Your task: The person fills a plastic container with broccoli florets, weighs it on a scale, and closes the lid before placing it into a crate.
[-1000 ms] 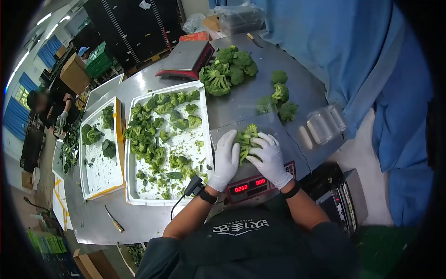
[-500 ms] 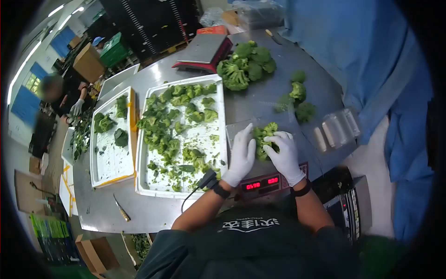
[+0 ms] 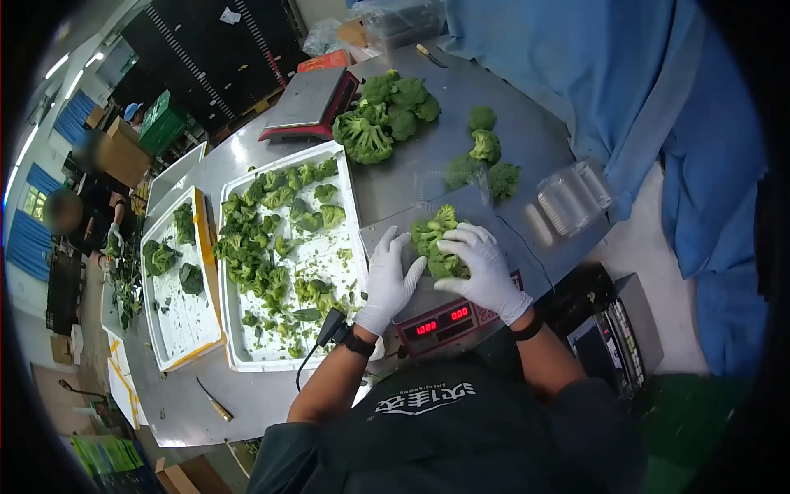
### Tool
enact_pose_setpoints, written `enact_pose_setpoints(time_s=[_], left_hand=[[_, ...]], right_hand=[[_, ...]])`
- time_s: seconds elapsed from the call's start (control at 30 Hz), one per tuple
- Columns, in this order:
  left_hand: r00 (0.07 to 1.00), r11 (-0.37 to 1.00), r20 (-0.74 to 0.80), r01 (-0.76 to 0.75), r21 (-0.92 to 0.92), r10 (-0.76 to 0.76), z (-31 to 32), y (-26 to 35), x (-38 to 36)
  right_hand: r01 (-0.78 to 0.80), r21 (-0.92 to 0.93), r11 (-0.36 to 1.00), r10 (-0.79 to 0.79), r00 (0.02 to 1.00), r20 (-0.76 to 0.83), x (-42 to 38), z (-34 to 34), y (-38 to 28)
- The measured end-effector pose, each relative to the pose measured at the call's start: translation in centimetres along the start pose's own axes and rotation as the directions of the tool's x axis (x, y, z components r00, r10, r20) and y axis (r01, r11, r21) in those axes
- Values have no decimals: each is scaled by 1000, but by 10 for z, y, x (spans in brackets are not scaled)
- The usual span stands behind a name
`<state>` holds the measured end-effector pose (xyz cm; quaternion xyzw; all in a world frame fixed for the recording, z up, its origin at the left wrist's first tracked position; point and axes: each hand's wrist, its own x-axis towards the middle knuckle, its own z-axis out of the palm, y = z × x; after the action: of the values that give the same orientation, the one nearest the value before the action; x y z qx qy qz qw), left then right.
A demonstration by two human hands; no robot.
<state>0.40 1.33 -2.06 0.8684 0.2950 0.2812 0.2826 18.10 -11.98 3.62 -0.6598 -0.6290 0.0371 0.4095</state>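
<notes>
A pile of broccoli florets (image 3: 441,240) rests over the scale (image 3: 440,328), which has a lit red display. My right hand (image 3: 484,276), in a white glove, curls its fingers over the right side of this broccoli. My left hand (image 3: 388,281), also gloved, is at its left with thumb and fingers apart and nothing in them. The palm and part of the florets on the right are hidden under my right hand.
A white tray (image 3: 355,214) of cut florets lies to the left, with a second white tray (image 3: 216,309) beyond it. Broccoli heads (image 3: 383,115), another scale (image 3: 304,97), clear plastic boxes (image 3: 574,198) and a knife (image 3: 216,401) are on the metal table. Co-workers stand far left.
The camera view has turned, so the table's things appear shifted left. My left hand's fingers have spread from the thumb. The right hand stays at the broccoli, and the display's figure has changed.
</notes>
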Motion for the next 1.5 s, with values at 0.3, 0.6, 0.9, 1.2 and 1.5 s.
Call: enact_pose_setpoints(time_s=[0.3,0.6,0.9,1.2,1.5], left_hand=[[958,921,9,279,-272,-287,1,10,-22],[915,712,80,360,-603,-395,1,9,-28],[927,743,51,331,-582,-372,-6,11,-34],[989,992,-142,-22,122,39,-16,15,-24],[942,994,-325,105,37,-87,-49,-43,-32]], right_hand=[[33,16,999,-34,992,121,4,-8,5],[147,-63,987,-139,983,121,27,-9,5],[213,-58,975,-199,963,183,5,23,8],[78,127,989,-69,995,-71,2,24,-5],[-6,42,999,1,990,138,-1,18,13]])
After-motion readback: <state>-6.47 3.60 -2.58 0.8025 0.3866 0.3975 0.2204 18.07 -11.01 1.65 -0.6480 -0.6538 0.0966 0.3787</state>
